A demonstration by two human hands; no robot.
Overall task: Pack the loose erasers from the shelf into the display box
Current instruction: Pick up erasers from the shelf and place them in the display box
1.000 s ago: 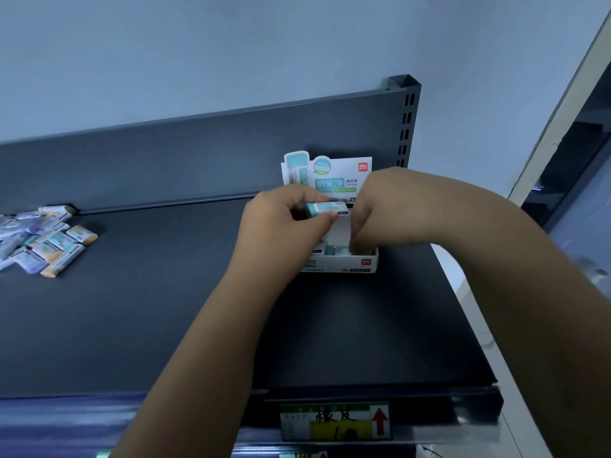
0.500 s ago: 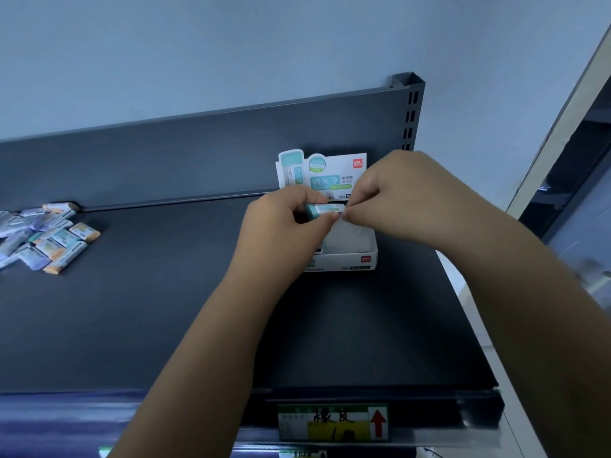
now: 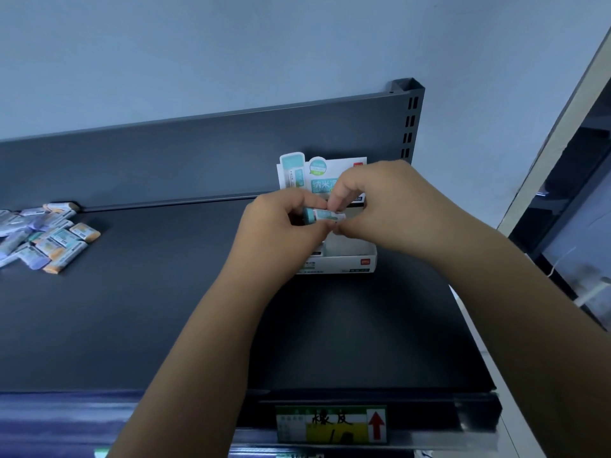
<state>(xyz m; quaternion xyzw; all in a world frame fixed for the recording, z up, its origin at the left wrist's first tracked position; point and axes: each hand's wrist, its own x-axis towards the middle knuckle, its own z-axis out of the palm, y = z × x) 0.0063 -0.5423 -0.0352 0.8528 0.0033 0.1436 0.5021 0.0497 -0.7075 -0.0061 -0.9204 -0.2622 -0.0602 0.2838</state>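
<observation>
Right hand (image 3: 393, 209) lifted from display box (image 3: 350, 259) | both hands pinch one eraser (image 3: 322, 215) | left hand (image 3: 281, 226) | loose pile (image 3: 46, 236) uncounted

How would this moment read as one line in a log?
both hands: left hand and right hand pinch one eraser | above display box | loose erasers wait far left

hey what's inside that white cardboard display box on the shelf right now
The right part of the white cardboard display box shows bare white floor and a divider. Its left part is hidden behind the left hand. Both hands hold a teal-ended eraser above it.
</observation>
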